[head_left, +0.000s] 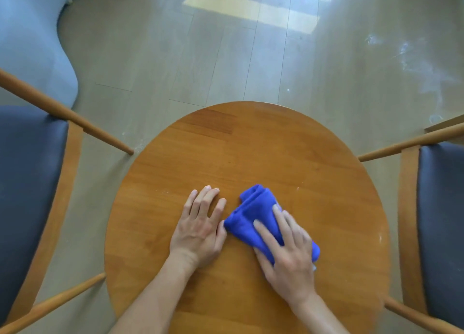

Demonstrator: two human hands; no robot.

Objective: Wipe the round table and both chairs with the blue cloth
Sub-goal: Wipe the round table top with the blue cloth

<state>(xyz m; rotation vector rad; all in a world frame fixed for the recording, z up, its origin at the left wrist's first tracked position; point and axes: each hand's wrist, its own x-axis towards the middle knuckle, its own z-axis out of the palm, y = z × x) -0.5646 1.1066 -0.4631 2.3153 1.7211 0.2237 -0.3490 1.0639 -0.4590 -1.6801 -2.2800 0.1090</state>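
The wiping looks to be at the table stage: the folded blue microfibre cloth lies on the round honey-coloured wooden surface, a little toward its near edge and right of centre. Pale specks and smears show toward the surface's right edge and left of the hands, so I judge the top is only partly done. The two wooden chairs with dark padded seats, one at the left edge and one at the right edge, appear untouched, and both remain to be wiped.

The right hand lies flat on the near half of the cloth, its fingers straight and spread apart, pressing the fabric down rather than gripping it. The left hand rests palm down on the bare wood just beside the cloth's left corner, fingers extended and slightly parted, holding nothing; it seems to be bracing. Both forearms reach in from the near edge.
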